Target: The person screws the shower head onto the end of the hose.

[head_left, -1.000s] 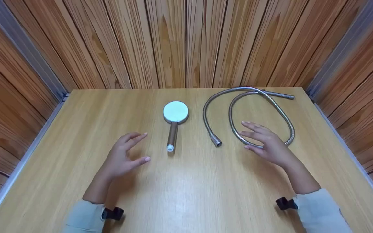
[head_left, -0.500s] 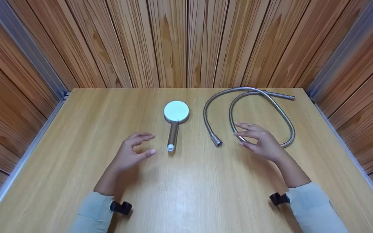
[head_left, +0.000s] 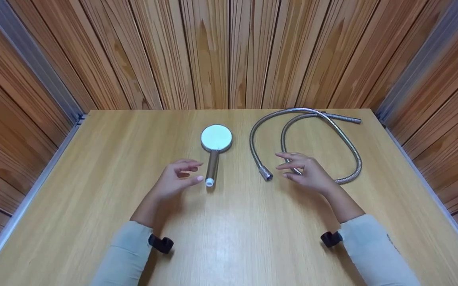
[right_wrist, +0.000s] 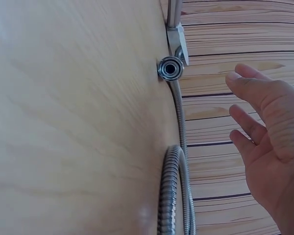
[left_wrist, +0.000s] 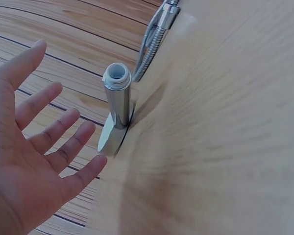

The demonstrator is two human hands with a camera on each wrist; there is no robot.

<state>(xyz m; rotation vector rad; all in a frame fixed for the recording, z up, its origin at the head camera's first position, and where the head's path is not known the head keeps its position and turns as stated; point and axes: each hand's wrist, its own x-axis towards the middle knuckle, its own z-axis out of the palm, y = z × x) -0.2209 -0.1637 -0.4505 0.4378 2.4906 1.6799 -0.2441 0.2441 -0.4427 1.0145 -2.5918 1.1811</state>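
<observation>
A handheld shower head [head_left: 216,138] lies face up on the table, its grey handle pointing toward me and ending in a white threaded tip [left_wrist: 117,78]. My left hand [head_left: 176,179] hovers just left of that handle, fingers spread and holding nothing. To the right lies a coiled metal shower hose [head_left: 354,149], whose conical end nut [head_left: 266,173] faces me; the nut's hollow opening [right_wrist: 170,68] shows in the right wrist view. Over the near part of the coil hangs my right hand [head_left: 306,171], fingers extended toward the nut and apart from it.
Beneath everything is a light wooden table [head_left: 229,238]. Wood-plank walls [head_left: 213,55] rise at the back and both sides. The hose's other end [head_left: 356,120] lies near the back right corner. A black wrist camera [head_left: 161,243] sits on the left sleeve.
Both hands have moved inward: the left rightward to the shower head's handle, the right leftward across the hose toward its end nut. Shower head and hose have stayed in place.
</observation>
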